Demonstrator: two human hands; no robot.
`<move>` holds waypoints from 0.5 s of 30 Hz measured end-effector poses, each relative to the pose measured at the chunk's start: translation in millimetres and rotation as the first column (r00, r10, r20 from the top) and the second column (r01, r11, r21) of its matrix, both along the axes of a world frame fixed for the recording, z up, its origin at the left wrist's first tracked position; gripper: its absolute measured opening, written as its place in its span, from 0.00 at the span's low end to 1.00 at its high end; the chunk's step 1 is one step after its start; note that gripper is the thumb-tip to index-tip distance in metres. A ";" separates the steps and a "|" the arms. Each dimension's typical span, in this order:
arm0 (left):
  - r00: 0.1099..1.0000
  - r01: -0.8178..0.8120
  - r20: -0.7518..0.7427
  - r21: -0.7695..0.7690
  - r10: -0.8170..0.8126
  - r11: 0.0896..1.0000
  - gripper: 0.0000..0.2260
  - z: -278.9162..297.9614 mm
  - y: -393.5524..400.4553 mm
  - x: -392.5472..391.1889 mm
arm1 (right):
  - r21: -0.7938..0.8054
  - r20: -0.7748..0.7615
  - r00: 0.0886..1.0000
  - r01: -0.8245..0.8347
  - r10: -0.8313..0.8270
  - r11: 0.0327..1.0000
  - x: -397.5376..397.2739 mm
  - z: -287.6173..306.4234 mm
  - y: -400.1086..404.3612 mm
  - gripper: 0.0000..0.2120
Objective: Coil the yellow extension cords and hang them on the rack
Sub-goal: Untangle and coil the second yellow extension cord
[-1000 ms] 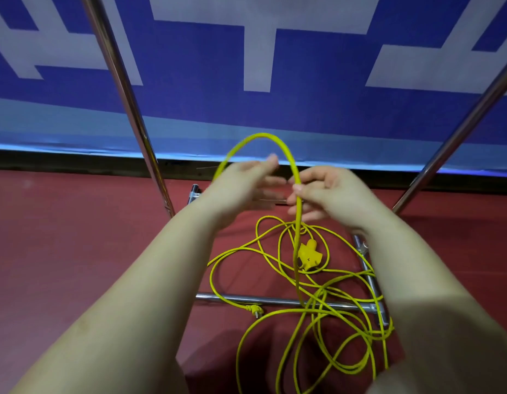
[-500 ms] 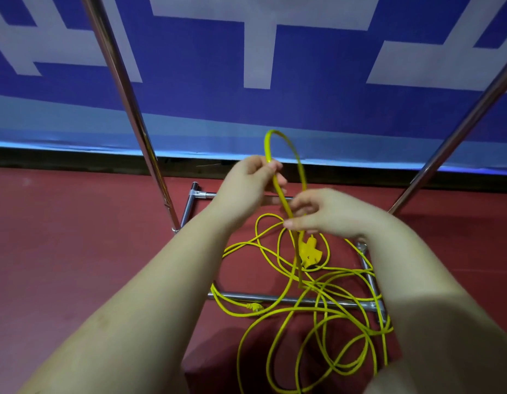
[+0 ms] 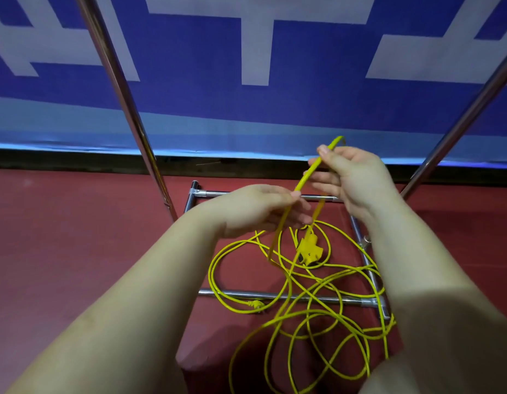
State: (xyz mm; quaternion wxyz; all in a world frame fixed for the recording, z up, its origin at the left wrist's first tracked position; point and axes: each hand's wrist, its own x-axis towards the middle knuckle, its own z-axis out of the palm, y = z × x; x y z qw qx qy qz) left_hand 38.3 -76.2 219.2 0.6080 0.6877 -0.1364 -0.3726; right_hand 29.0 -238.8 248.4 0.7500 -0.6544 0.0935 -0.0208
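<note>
A long yellow extension cord [image 3: 292, 282] lies in loose tangled loops on the red floor, across the rack's chrome base bars [image 3: 275, 294]. Its yellow multi-outlet socket head [image 3: 308, 250] hangs just below my hands, and its plug [image 3: 256, 304] rests by the front bar. My left hand [image 3: 258, 209] pinches a strand of the cord at its fingertips. Higher and to the right, my right hand [image 3: 351, 177] grips the top of a narrow loop of the same cord.
Two chrome rack uprights rise on either side, the left pole [image 3: 124, 103] and the right pole [image 3: 462, 115]. Behind stands a blue and white banner wall [image 3: 246, 52]. Red floor [image 3: 76, 237] spreads to the left and right of the base.
The hands have swapped heights: my right hand rose up and right with the loop's top, my left hand dropped lower. The wide arch of cord narrowed into a tight loop.
</note>
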 end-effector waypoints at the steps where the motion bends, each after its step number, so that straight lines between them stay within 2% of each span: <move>1: 1.000 0.008 0.029 0.005 -0.009 1.000 0.09 0.3 1.0 0.3 | -0.004 -0.003 1.000 0.020 -0.020 1.000 0.8 -2.2 -0.9 0.06; 4: 0.971 -0.056 0.238 0.105 0.030 0.993 0.09 1.0 7.3 4.1 | -0.032 0.012 1.000 0.010 -0.010 0.999 3.1 -4.0 -0.9 0.06; 5: 0.954 -0.100 0.294 0.127 0.059 0.987 0.10 1.8 9.2 5.7 | -0.081 0.004 1.000 -0.025 0.025 0.996 3.2 -4.7 -0.6 0.04; 7: 0.933 -0.190 0.329 0.101 0.148 0.976 0.10 3.9 11.1 8.2 | -0.223 -0.067 0.987 -0.158 0.146 0.962 1.1 -9.3 1.1 0.10; 9: 0.925 -0.279 0.268 -0.009 0.271 0.960 0.10 8.1 10.5 9.3 | -0.400 -0.197 0.930 -0.366 0.311 0.841 -2.4 -17.2 3.0 0.19; 10: 0.916 -0.327 0.220 -0.078 0.336 0.942 0.10 10.2 10.4 9.6 | -0.485 -0.284 0.880 -0.474 0.381 0.735 -4.7 -21.3 4.9 0.22; 12: 0.883 -0.419 0.143 -0.193 0.448 0.887 0.09 14.0 10.3 10.1 | -0.645 -0.414 0.787 -0.608 0.457 0.463 -8.6 -29.4 9.1 0.21; 13: 0.860 -0.463 0.114 -0.238 0.498 0.854 0.09 15.5 10.6 11.0 | -0.704 -0.421 0.776 -0.606 0.470 0.370 -9.0 -31.9 11.4 0.16; 14: 0.836 -0.503 0.082 -0.282 0.543 0.817 0.08 16.6 11.1 12.2 | -0.731 -0.393 0.789 -0.580 0.472 0.361 -9.0 -32.7 12.9 0.10; 15: 0.815 -0.535 0.044 -0.326 0.578 0.780 0.07 18.0 11.5 12.8 | -0.723 -0.363 0.809 -0.557 0.462 0.408 -8.2 -32.0 13.7 0.04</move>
